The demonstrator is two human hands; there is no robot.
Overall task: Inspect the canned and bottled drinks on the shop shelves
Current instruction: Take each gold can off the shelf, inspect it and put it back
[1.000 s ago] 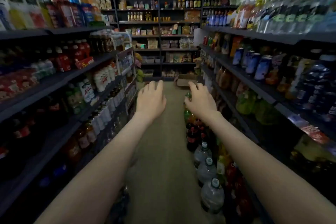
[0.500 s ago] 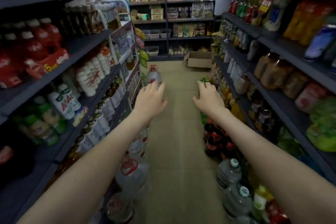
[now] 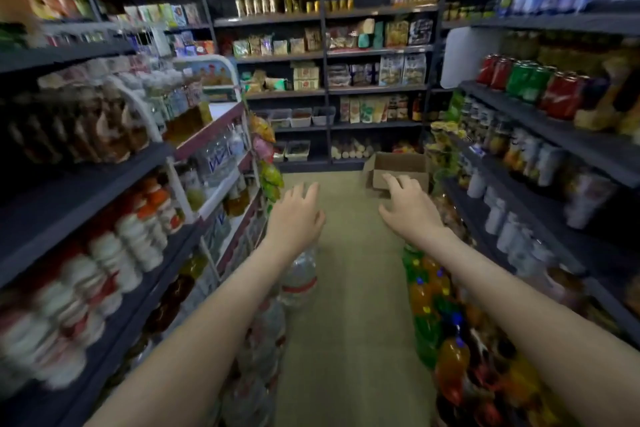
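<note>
Head view, approach step: left hand (image 3: 294,215), right hand (image 3: 410,210), grips spread, empty, before cardboard box (image 3: 401,165); next, reach cans (image 3: 530,81) right of it.

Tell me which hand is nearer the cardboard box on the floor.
Right. The right hand is just below the cardboard box in view; the left hand is farther left.
</note>
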